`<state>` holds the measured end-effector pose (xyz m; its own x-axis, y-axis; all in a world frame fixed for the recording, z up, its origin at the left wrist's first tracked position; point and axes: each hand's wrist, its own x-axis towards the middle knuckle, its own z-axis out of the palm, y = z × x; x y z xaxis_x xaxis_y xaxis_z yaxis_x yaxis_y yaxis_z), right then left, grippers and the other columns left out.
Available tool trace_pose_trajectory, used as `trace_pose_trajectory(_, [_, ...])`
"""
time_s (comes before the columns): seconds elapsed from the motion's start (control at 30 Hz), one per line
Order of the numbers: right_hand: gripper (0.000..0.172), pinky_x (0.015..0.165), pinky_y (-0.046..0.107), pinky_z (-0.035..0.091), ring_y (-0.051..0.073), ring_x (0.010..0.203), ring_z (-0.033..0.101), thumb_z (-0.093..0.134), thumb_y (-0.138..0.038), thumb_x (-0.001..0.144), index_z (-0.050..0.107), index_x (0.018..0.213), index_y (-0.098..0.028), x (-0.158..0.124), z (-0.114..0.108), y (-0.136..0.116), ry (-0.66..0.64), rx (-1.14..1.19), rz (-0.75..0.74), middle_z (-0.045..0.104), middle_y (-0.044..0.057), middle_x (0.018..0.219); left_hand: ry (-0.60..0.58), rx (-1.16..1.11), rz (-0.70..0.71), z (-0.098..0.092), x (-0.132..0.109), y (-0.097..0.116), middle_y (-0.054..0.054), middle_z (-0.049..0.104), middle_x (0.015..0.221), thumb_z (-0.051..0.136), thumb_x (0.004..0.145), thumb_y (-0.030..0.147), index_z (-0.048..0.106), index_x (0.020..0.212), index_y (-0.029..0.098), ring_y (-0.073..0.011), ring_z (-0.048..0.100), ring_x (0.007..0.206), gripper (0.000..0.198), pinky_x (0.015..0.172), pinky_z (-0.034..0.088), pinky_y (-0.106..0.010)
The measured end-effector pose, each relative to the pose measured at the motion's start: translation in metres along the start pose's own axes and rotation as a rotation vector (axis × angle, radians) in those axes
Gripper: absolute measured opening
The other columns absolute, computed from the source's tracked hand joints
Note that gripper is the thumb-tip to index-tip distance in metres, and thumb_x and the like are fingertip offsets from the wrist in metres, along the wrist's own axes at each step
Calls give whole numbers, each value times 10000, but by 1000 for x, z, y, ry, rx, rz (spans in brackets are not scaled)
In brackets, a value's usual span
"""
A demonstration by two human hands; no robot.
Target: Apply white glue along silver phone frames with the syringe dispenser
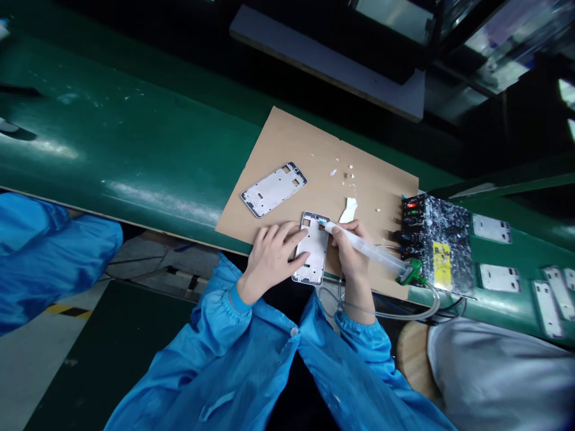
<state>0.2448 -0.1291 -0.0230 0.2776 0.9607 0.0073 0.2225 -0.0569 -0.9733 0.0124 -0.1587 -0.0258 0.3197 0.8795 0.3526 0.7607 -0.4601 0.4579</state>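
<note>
A phone middle frame [318,245], pale with dark edges and small cut-outs, lies at the front edge of a brown cardboard sheet [381,179]. My left hand [274,257] rests on its left side with fingers spread, thumb and forefinger reaching over its face. In my right hand [351,248] is a translucent dispensing syringe [375,251], gripped near the tip, which points at the top right part of the frame. The syringe's green cap [409,272] joins a clear hose [429,310]. A second phone frame [274,188] lies farther back on the cardboard.
A crumpled white scrap [348,211] and small white crumbs lie on the cardboard. To the right stands a paint-spattered control box [442,242] with lit displays. Several more frames [499,278] lie beyond it on the green bench [171,143]. A person's blue sleeve [54,254] shows at left.
</note>
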Motion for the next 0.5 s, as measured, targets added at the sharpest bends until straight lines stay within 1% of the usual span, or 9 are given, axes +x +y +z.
trace_pose_trajectory(0.23, [491,603,298,527,148,578,591,945,-654,883,658,874,-256,0,0,-2,3,-6,-2,634,-37,644,-1,-2,-2,-1,0,0,-35,779,1552,781,1129,431,775,1499,271,-277,715,1241,403,1001,501,-475])
trace_pose_trajectory(0.5, [485,611,286,520,150,590,610,960,-634,853,662,866,-252,-1,0,-2,12,-5,41,657,-34,646,-7,-7,-2,-2,0,1,-37,778,1544,784,1129,435,773,1502,264,-281,716,1234,410,997,508,-488])
